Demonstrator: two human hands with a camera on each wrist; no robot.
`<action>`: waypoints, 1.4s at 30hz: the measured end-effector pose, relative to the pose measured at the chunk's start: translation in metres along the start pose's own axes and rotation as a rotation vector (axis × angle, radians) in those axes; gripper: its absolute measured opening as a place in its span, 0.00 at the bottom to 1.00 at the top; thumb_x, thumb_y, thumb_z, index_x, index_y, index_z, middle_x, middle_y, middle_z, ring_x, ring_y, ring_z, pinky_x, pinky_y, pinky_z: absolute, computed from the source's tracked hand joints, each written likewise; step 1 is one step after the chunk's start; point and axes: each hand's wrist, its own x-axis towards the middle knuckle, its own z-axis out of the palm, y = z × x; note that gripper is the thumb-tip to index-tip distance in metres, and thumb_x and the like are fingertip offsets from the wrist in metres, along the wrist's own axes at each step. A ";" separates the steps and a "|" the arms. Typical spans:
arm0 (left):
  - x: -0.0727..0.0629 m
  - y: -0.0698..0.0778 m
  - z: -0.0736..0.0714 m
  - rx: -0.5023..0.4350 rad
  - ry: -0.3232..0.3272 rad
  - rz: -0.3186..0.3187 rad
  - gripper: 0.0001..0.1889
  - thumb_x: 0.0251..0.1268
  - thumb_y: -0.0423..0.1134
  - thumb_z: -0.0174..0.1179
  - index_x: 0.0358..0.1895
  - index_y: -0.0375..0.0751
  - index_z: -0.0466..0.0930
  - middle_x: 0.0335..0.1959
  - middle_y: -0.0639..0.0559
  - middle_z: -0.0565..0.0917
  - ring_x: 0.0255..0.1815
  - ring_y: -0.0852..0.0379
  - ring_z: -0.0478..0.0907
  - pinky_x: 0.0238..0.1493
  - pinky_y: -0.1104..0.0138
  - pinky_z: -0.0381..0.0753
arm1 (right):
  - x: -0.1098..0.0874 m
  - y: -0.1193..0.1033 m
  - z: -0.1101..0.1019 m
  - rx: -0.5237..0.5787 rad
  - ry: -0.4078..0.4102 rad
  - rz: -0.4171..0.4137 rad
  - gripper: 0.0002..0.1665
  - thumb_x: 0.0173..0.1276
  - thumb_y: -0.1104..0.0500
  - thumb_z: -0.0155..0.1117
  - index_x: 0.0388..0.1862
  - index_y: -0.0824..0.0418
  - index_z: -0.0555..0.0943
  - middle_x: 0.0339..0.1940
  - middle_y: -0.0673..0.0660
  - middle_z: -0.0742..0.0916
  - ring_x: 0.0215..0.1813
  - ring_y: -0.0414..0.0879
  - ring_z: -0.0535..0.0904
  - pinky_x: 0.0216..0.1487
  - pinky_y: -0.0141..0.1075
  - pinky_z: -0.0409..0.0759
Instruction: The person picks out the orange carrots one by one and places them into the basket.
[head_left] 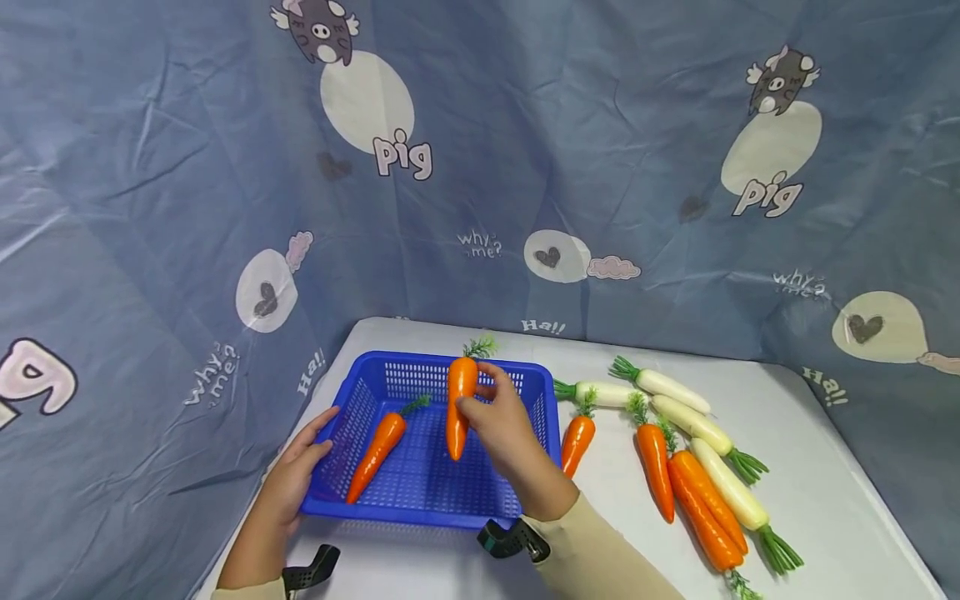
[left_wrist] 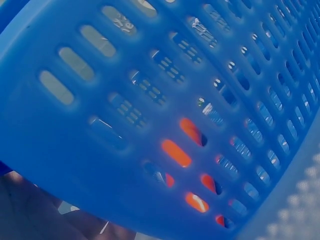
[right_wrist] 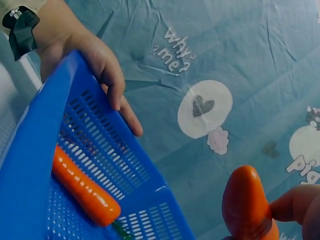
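My right hand (head_left: 495,412) pinches an orange carrot (head_left: 459,400) with a green leafy top and holds it above the blue plastic basket (head_left: 420,523). Its tip points down; in the right wrist view the held carrot (right_wrist: 245,202) shows beside a fingertip. At the basket's left side, my left hand (head_left: 288,477) holds the rim, thumb over the edge. Another carrot (head_left: 380,450) lies slanted inside on the left. Through the slots of the basket wall (left_wrist: 55,145), the left wrist view shows patches of orange.
Right of the basket lie a carrot (head_left: 577,442), another carrot (head_left: 656,467) and a pair of carrots (head_left: 705,508) side by side. Several white radishes with green tops, one radish (head_left: 731,483) among them, lie around these on the white table (head_left: 840,500). A blue printed cloth (head_left: 480,167) hangs behind.
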 end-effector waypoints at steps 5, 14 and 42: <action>0.001 -0.002 0.001 -0.019 0.002 0.003 0.30 0.86 0.39 0.39 0.85 0.60 0.53 0.89 0.48 0.40 0.86 0.34 0.40 0.76 0.27 0.45 | 0.005 0.001 0.003 0.009 -0.037 -0.004 0.44 0.64 0.67 0.64 0.80 0.62 0.63 0.64 0.71 0.80 0.51 0.56 0.85 0.51 0.44 0.87; -0.002 -0.001 0.000 -0.012 0.008 0.002 0.29 0.86 0.39 0.39 0.85 0.59 0.54 0.89 0.48 0.41 0.87 0.34 0.40 0.76 0.27 0.44 | 0.007 0.000 0.014 0.039 -0.068 0.004 0.42 0.67 0.67 0.64 0.79 0.64 0.62 0.62 0.71 0.82 0.52 0.56 0.86 0.53 0.45 0.86; 0.000 0.001 -0.001 0.007 -0.005 -0.003 0.29 0.86 0.41 0.39 0.85 0.60 0.53 0.89 0.50 0.39 0.87 0.34 0.38 0.75 0.26 0.43 | 0.031 0.014 0.037 0.057 -0.130 0.146 0.45 0.61 0.74 0.66 0.75 0.60 0.61 0.45 0.64 0.78 0.42 0.52 0.83 0.44 0.41 0.88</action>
